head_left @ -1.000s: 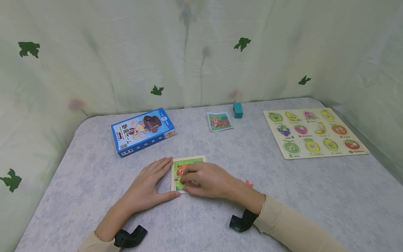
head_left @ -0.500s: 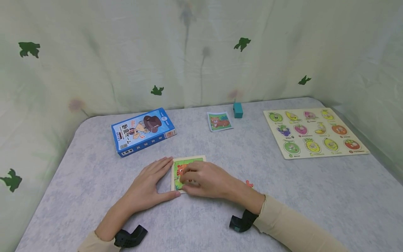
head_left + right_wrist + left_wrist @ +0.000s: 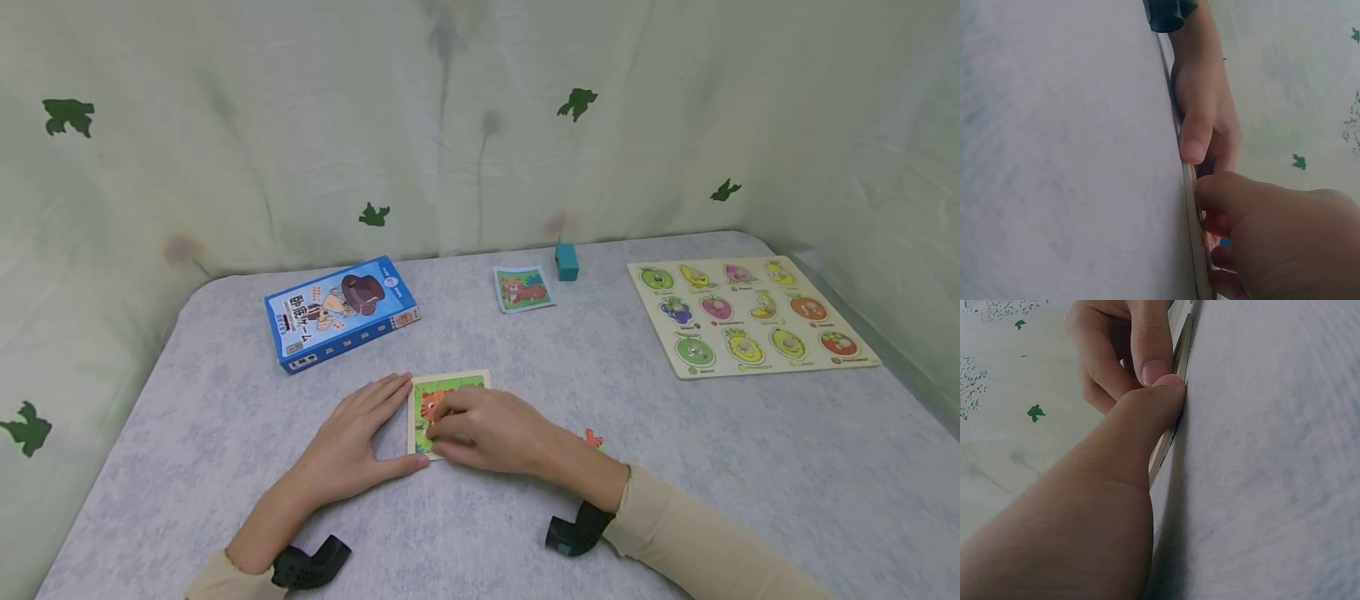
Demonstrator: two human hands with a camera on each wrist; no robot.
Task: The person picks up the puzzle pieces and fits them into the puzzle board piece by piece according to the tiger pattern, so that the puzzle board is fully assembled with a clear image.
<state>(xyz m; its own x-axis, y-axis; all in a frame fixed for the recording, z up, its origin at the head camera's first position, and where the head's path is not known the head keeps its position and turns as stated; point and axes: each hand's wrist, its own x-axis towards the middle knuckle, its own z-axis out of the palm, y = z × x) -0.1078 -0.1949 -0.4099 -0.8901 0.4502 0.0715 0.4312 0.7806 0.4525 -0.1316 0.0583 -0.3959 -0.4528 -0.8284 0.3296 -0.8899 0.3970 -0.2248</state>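
Note:
A small square picture puzzle (image 3: 412, 417) with a pale wooden rim and an orange tiger on green lies in front of me. My left hand (image 3: 356, 446) rests along its left side, fingers extended and thumb at the lower left corner. Over the puzzle's right part bends my right hand (image 3: 491, 429), its fingers curled and fingertips on a puzzle piece (image 3: 423, 444) at the lower left. That hand hides much of the picture. A loose red and green piece (image 3: 594, 438) shows behind the right forearm. In the right wrist view, the puzzle's rim (image 3: 1192, 206) runs beneath the fingers.
A blue game box (image 3: 341, 312) lies at the back left. Near the back edge are a tiger picture card (image 3: 523, 289) and a teal block (image 3: 567, 262). A wooden fruit board (image 3: 750, 321) lies at the right. A pale curtain (image 3: 480, 125) hangs behind the table.
My right fingertips shift slightly left and down over the puzzle's lower left, and the piece there changes its lie a little. More of the loose piece shows behind the forearm. My left hand stays put.

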